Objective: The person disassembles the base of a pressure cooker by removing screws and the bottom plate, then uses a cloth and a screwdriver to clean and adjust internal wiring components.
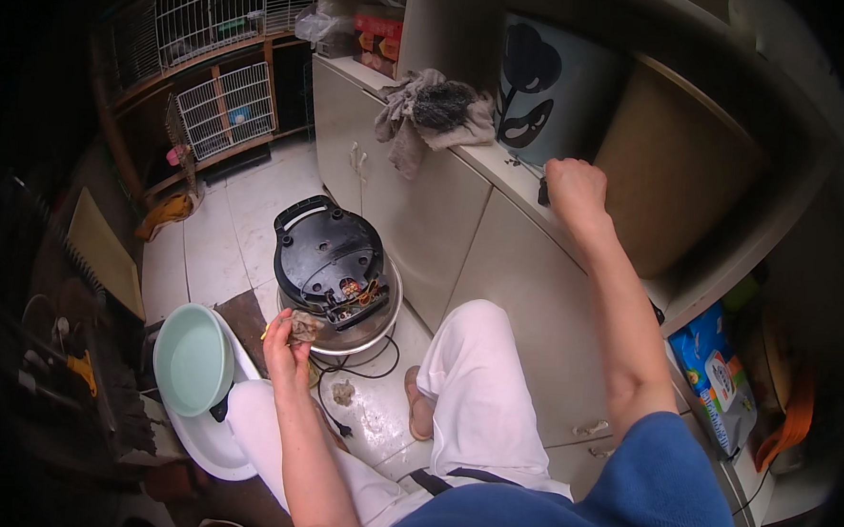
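In my left hand (pixel 288 357) is a crumpled, stained wad (pixel 304 328), perhaps tissue or cloth, held by the fingertips. Just beyond it a round black appliance base (pixel 327 249) with a handle rests underside up on a white-rimmed round body (pixel 391 305). Wires and inner parts (pixel 352 293) show through an opening near my left hand. Far to the right, my right hand (pixel 576 188) is closed at the shelf edge, by a small dark object (pixel 543 192); its fingers mostly hide what they grip. Small dark bits (pixel 513 160) lie beside it.
A grey rag (pixel 430 116) hangs over the cabinet ledge. A pale green basin (pixel 193 359) sits over a white tub (pixel 207 443) at left. A black cord (pixel 364 370) and another dirty wad (pixel 343 393) lie on the tiles. Wire cages (pixel 225 110) stand at the back.
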`<state>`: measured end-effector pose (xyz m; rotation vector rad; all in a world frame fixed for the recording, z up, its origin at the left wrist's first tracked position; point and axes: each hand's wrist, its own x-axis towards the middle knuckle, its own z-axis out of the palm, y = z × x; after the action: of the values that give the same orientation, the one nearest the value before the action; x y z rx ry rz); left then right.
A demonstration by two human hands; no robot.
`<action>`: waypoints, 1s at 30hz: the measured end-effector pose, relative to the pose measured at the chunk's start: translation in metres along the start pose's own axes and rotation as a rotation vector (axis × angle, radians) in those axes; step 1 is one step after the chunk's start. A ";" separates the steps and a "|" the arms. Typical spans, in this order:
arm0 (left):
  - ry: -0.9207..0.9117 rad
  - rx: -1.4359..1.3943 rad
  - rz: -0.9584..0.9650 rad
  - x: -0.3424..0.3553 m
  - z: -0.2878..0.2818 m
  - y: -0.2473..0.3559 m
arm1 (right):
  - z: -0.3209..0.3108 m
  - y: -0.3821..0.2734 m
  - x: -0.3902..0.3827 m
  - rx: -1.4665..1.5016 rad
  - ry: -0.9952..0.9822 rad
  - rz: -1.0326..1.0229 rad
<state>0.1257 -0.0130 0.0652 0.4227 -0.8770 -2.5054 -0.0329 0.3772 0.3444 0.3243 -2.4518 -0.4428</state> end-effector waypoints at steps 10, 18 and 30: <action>0.027 0.009 0.005 0.000 -0.001 0.003 | -0.004 -0.008 0.005 0.011 0.034 0.101; 0.046 0.011 0.003 -0.005 0.005 -0.002 | -0.017 -0.003 0.005 0.202 0.199 0.080; -0.350 0.158 0.142 -0.063 0.133 0.039 | -0.050 -0.112 -0.067 1.867 -0.800 0.019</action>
<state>0.1358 0.0593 0.1993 -0.0346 -1.1982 -2.4235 0.0643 0.2851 0.3025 0.9090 -2.7112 2.2371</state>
